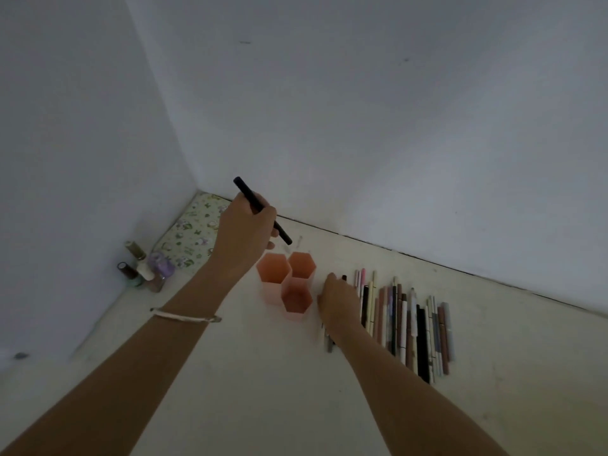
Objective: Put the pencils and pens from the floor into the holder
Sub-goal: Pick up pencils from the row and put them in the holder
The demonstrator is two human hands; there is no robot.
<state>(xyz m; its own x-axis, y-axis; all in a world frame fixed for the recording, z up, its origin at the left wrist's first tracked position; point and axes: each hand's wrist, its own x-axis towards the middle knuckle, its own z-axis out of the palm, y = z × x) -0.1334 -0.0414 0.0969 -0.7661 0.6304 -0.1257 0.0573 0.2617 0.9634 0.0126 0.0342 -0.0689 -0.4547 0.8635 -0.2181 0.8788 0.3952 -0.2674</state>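
One black pen (262, 210) in left hand (245, 233) | labels perhaps unreadable

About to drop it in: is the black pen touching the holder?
Apart. The head view shows the left hand holding the black pen raised, with floor visible between its tip and the holder.

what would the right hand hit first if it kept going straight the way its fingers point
The right hand lies low on the floor, fingers pointing toward the wall. Nothing lies ahead of it except bare floor up to the wall; the pink holder sits to its left, though depth is uncertain.
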